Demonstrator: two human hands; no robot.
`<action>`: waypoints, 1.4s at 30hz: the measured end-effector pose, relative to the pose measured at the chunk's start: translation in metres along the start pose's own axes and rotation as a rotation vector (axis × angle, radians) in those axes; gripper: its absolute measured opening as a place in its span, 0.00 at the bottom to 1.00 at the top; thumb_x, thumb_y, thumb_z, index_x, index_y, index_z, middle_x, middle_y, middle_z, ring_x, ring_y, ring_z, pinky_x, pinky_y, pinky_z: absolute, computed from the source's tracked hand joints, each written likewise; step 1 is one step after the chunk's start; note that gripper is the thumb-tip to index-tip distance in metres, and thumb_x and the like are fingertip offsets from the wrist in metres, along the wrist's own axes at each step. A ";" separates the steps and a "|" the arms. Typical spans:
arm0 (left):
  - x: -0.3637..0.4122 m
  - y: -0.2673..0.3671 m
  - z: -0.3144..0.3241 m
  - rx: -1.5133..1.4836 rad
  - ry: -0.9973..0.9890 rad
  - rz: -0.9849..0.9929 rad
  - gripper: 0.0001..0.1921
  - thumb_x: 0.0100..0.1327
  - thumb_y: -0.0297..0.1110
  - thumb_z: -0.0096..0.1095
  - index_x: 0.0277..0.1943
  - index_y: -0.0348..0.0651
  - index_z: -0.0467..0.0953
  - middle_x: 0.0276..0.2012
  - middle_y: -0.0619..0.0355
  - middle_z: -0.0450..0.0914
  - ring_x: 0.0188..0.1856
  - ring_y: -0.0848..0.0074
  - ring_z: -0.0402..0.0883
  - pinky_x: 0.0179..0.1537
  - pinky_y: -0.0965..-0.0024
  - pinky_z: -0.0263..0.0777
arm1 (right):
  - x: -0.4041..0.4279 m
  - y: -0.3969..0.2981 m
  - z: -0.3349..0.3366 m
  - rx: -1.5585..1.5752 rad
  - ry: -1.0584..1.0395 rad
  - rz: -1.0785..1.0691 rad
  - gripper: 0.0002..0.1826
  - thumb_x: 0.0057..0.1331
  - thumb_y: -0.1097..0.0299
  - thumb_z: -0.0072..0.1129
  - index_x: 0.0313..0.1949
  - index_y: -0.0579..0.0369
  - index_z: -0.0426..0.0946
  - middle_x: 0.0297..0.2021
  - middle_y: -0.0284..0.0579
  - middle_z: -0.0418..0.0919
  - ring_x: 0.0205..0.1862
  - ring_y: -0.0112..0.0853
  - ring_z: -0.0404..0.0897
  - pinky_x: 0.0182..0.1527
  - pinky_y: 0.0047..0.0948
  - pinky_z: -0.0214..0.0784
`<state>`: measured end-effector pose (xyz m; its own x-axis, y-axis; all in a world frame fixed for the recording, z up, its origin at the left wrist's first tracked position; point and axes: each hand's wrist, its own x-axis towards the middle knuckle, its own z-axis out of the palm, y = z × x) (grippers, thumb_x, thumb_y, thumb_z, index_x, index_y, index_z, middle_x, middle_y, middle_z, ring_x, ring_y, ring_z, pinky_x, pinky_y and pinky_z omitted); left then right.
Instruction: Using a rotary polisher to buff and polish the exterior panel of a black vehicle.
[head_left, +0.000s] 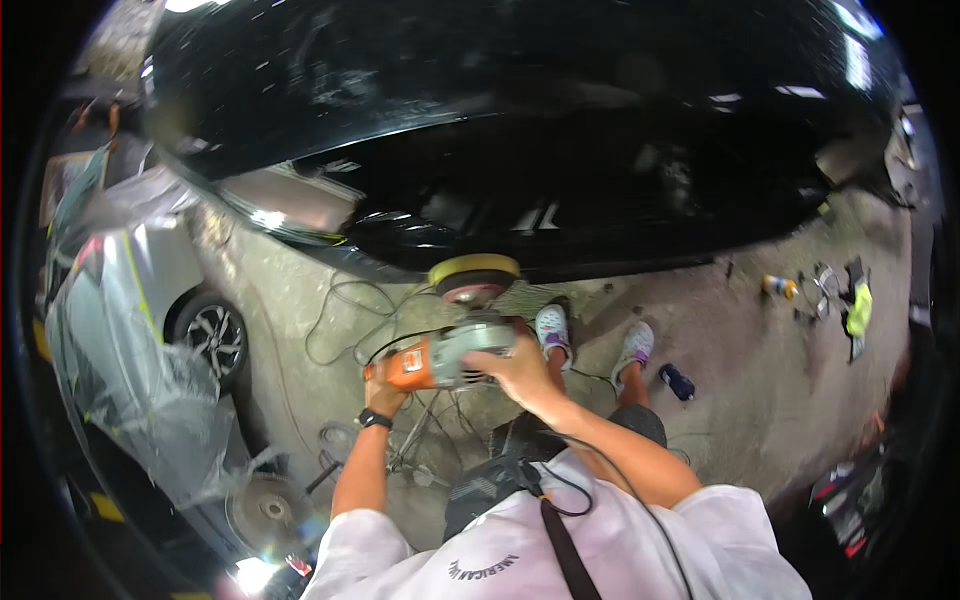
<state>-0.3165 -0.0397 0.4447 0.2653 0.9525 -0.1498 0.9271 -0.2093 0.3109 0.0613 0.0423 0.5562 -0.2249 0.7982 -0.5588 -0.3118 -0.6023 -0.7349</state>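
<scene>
A rotary polisher (442, 360) with an orange and grey body is held in front of me in both hands. My left hand (384, 394), with a dark watch at the wrist, grips the orange rear end. Around the grey gear head closes my right hand (521, 375). The yellow foam pad (475, 268) faces away from me, at the lower edge of a glossy black car panel (570, 187). Whether the pad touches the panel I cannot tell. Pale smears and light reflections show on the black paint.
Cables (352, 322) lie looped on the concrete floor (720, 322). To the left stands a grey car (142, 300) under plastic sheeting, its wheel (214, 337) exposed. A dark bottle (677, 382) lies near my feet; an orange bottle (780, 286) and a yellow-green cloth (859, 311) are farther right. A round fan (268, 510) stands lower left.
</scene>
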 end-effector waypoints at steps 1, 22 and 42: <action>-0.003 0.005 0.008 -0.036 -0.020 -0.107 0.30 0.60 0.38 0.83 0.66 0.48 0.84 0.58 0.50 0.87 0.59 0.54 0.88 0.59 0.53 0.82 | -0.002 -0.001 -0.005 0.079 0.000 0.013 0.35 0.64 0.61 0.83 0.61 0.70 0.77 0.50 0.53 0.91 0.49 0.34 0.91 0.55 0.35 0.83; -0.024 0.147 0.121 -1.304 -0.072 -0.637 0.32 0.62 0.39 0.86 0.69 0.50 0.82 0.64 0.59 0.88 0.67 0.68 0.85 0.72 0.63 0.74 | 0.054 0.012 0.070 -0.755 -0.271 -0.267 0.41 0.64 0.66 0.84 0.68 0.65 0.66 0.55 0.60 0.87 0.55 0.46 0.91 0.58 0.42 0.83; -0.027 0.167 0.118 -1.770 0.157 -0.652 0.38 0.53 0.31 0.86 0.70 0.47 0.80 0.41 0.63 0.86 0.25 0.80 0.76 0.23 0.72 0.69 | 0.097 0.004 0.151 -1.109 -0.330 -0.416 0.37 0.66 0.57 0.83 0.61 0.69 0.71 0.52 0.63 0.87 0.54 0.45 0.89 0.60 0.42 0.79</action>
<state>-0.1376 -0.1260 0.3898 -0.0847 0.8084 -0.5825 -0.4699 0.4831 0.7388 -0.1007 0.1185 0.5569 -0.5685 0.7984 -0.1985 0.5020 0.1456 -0.8525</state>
